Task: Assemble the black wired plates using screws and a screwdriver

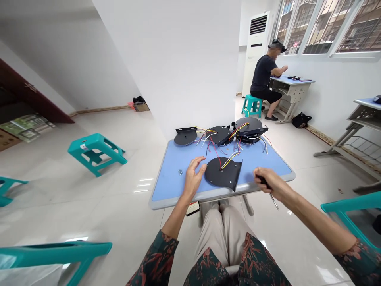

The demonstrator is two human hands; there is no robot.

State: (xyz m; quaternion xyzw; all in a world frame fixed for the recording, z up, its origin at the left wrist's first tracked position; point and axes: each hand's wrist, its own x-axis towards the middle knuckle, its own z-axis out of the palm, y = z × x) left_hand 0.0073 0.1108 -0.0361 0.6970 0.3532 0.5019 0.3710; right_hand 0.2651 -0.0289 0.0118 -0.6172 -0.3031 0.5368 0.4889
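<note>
A black round metal plate (220, 174) with one raised straight edge lies near the front of the blue table. Red, yellow and white wires (229, 161) come up from its middle. At the plate's left side is my left hand (195, 175), fingers apart and holding nothing; whether it touches the rim I cannot tell. My right hand (268, 181) is closed around the dark handle of a screwdriver (274, 201), over the table's front right edge, its metal shaft pointing down. A small heap of screws (180, 172) rests left of my left hand.
More black plates with wires (218, 135) lie along the back of the table (166, 178), some stacked at the right (248, 125). Green stools (97, 151) stand on the floor around me. A person (264, 75) sits at another desk (293, 85) by the windows.
</note>
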